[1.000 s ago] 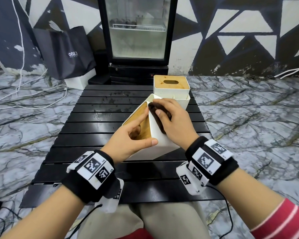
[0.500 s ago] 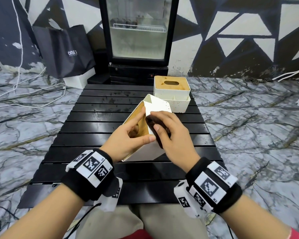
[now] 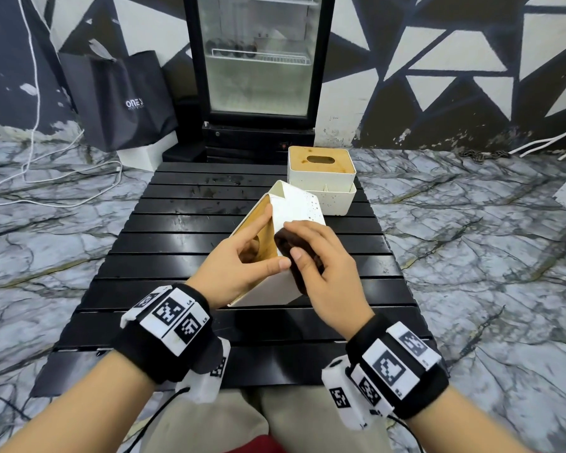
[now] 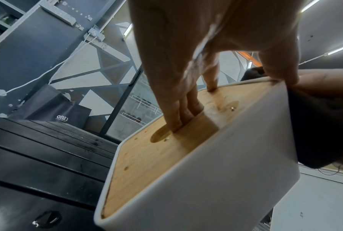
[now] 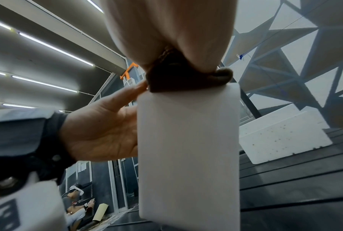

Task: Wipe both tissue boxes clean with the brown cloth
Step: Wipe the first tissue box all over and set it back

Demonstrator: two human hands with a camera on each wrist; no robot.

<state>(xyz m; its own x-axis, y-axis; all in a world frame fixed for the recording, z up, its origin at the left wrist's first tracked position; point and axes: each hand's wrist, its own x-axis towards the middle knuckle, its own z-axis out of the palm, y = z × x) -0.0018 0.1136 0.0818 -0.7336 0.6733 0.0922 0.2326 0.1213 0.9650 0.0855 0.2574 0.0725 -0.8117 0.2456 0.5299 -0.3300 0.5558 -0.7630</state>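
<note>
A white tissue box (image 3: 296,207) with a wooden lid is tilted on its side at the middle of the black slatted table (image 3: 177,243). My left hand (image 3: 242,266) grips it, several fingers hooked into the lid's slot (image 4: 176,123) and the thumb on its upper edge. My right hand (image 3: 321,256) presses the folded brown cloth (image 3: 291,253) against the box's white side (image 5: 186,148). The cloth (image 5: 176,78) sits bunched under my fingers. A second tissue box (image 3: 321,178), white with brown specks, stands upright at the table's far right.
A glass-door fridge (image 3: 258,70) stands behind the table, with a dark shopping bag (image 3: 118,96) to its left. White cables (image 3: 46,188) trail over the marble floor. Other people (image 5: 76,203) sit in the background of the right wrist view.
My right hand has dragged the cloth down the box's white side towards me. The left hand keeps its grip on the lid, and the box stays tilted.
</note>
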